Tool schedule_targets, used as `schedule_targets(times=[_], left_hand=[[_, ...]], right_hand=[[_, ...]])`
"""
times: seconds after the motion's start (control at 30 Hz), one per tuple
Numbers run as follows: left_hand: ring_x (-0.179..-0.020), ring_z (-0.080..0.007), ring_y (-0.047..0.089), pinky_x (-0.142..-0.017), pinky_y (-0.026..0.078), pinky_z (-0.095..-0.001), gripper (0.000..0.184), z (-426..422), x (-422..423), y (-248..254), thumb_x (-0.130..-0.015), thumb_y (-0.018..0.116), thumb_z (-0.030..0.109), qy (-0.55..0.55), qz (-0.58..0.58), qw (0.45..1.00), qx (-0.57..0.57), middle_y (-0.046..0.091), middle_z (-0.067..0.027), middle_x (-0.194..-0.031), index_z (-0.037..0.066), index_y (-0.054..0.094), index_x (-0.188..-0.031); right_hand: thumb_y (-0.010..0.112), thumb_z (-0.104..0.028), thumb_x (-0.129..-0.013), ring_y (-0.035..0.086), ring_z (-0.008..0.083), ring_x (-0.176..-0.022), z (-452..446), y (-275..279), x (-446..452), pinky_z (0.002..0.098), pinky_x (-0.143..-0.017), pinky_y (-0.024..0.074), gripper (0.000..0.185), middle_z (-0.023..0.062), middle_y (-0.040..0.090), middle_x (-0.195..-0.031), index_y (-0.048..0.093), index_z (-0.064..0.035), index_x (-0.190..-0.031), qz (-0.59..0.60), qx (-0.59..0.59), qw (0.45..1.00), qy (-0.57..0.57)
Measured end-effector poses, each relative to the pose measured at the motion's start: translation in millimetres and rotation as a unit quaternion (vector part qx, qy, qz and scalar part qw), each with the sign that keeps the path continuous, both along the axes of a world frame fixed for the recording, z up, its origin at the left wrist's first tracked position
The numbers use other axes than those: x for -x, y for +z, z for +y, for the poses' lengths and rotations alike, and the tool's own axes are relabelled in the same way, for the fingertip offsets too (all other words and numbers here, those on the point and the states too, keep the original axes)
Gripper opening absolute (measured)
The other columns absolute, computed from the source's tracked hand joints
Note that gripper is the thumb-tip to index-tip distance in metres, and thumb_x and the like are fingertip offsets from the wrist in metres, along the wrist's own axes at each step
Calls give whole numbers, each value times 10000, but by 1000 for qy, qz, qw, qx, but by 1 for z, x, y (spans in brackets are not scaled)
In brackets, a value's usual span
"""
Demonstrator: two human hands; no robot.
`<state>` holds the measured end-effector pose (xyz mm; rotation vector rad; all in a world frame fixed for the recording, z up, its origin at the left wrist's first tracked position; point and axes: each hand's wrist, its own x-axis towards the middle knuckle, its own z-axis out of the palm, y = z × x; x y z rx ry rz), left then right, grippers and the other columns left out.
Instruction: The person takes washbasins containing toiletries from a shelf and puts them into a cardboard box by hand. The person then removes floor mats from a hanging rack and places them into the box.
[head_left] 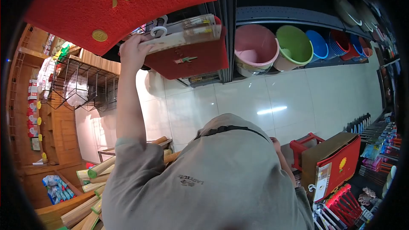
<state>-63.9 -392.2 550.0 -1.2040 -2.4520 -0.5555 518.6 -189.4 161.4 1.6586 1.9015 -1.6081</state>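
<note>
My left hand [134, 53] reaches forward, its fingers closed at the left end of a stack of red mats [187, 59]. The mats have clear and white header strips with white plastic hooks [159, 30] along their upper edge. Above them hangs a larger red mat [115, 12] with gold lettering and a round gold emblem. Only a small part of my right hand [276, 145] shows, low beside my body; its fingers are mostly hidden.
Pink [255, 44], green [294, 47] and blue buckets [317, 44] stand under a dark shelf ahead. A cardboard box [326, 155] with a red mat is at right, beside a red stool [304, 147]. Wooden rolls [102, 168] and a wire rack [85, 81] lie left.
</note>
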Motion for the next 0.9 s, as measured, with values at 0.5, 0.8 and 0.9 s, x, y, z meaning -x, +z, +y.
schedule_targets(times=[0.5,0.8,0.9], left_hand=[[-696,-265,568,-637,421,-361,160,13,-96,-59,-625,716,153,-143,-114,982,39,597,-75,-710,62,628,-723],[-810,-220,548,-760,373,-364,170,92,-174,-110,-648,696,190,-289,-171,938,82,581,-19,-774,122,612,-779],[-794,-222,547,-747,380,-361,153,114,-195,-108,-651,693,178,-337,-175,922,76,577,-20,-765,120,609,-765]], right_hand=[[542,-121,-895,524,105,-737,30,148,102,228,-663,433,126,33,566,-805,546,-14,-961,406,-91,885,-207],[676,-130,-745,578,236,-824,29,311,163,335,-743,463,291,117,602,-913,578,-13,-992,283,-384,857,194],[693,-214,-724,578,315,-859,25,313,164,391,-762,463,366,152,608,-944,582,-15,-1009,210,-406,852,257]])
